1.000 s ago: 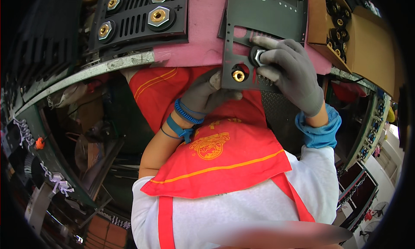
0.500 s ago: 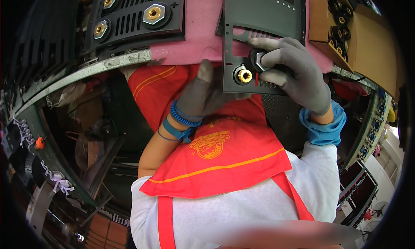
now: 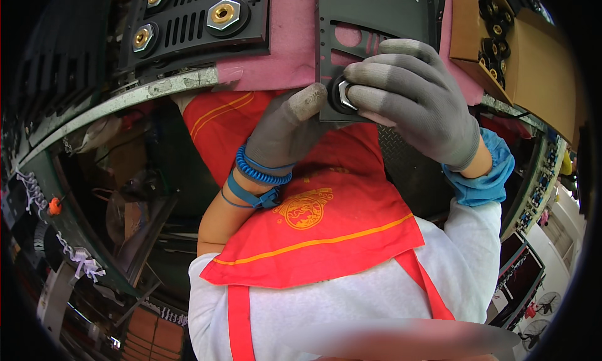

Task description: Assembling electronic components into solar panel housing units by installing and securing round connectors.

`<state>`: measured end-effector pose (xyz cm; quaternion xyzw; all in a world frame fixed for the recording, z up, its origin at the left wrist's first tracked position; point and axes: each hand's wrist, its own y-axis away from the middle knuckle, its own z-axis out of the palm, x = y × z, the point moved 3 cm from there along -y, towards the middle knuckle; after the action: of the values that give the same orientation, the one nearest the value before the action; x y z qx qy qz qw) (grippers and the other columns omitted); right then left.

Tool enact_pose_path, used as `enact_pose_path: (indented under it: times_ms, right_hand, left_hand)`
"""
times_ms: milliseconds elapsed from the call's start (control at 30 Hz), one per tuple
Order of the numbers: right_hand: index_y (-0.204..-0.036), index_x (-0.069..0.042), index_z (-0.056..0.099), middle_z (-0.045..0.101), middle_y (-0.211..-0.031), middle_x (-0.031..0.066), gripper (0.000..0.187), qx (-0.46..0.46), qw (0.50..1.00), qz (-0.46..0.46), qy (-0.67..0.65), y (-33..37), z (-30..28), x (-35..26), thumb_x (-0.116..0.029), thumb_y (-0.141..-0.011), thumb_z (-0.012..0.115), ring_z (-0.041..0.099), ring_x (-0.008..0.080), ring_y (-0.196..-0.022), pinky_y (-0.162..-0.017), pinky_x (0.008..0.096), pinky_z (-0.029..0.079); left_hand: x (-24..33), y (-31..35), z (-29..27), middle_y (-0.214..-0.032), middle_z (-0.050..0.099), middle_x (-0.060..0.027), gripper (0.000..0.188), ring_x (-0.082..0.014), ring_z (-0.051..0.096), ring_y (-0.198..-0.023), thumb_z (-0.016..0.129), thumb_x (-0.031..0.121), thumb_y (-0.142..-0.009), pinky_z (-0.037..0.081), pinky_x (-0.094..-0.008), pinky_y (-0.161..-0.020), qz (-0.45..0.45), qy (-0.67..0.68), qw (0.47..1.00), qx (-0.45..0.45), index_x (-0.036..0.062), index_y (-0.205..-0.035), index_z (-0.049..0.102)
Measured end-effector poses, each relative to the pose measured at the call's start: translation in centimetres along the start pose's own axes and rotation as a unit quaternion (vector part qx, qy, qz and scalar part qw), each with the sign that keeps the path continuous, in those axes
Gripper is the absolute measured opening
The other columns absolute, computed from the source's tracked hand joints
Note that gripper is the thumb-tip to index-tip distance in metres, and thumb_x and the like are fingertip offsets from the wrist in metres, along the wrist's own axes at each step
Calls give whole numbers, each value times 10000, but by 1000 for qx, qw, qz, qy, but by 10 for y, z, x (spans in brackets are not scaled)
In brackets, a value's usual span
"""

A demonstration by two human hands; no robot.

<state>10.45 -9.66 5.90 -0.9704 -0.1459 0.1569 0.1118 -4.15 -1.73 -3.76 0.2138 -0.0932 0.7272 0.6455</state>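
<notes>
- Shifted leftward since the earlier frame, the hex nut (image 3: 344, 96) and black ring (image 3: 335, 99) sit at the dark panel (image 3: 370, 13)'s near-left corner; the brass fitting there is now hidden, so they appear lined up over it, though engagement cannot be told.
- Right hand (image 3: 414, 98): grip pinching the nut.
- Left hand (image 3: 285, 126): thumb just beside the ring; other fingers mostly hidden, so its grip cannot be told.
- Pink sheet (image 3: 291, 38) beneath the panel, reaching the worktop (image 3: 160, 82)'s near edge.
- Slotted panel (image 3: 182, 47) with nuts and brass fittings, left; open cardboard box (image 3: 462, 41) of black-and-brass parts (image 3: 497, 30), right.
- Beyond: red apron (image 3: 351, 254), fan (image 3: 548, 303) at lower right.
</notes>
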Motion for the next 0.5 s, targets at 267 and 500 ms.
enact_pose_path:
  times_ms: [267, 500]
  right_hand:
    - [-845, -134, 580, 523, -825, 65, 306, -59, 990, 79, -104, -12, 2, 8, -382, -741, 726, 548, 264, -794, -721, 401, 404]
    - [-932, -130, 610, 578, -885, 64, 261, -111, 981, 117, -106, -12, -13, 3, -266, -744, 730, 578, 271, -844, -758, 413, 437]
  left_hand:
    - [-13, -3, -10, -1237, 586, -173, 527, -263, 582, -1144, 421, 378, -1013, 439, -374, -1025, -14, -12, 1000, 0, -57, -1306, 474]
    - [-10, -3, -7, -1264, 569, -168, 498, -249, 559, -1177, 398, 357, -1025, 444, -375, -1021, -16, -10, 999, 40, -49, -1301, 479]
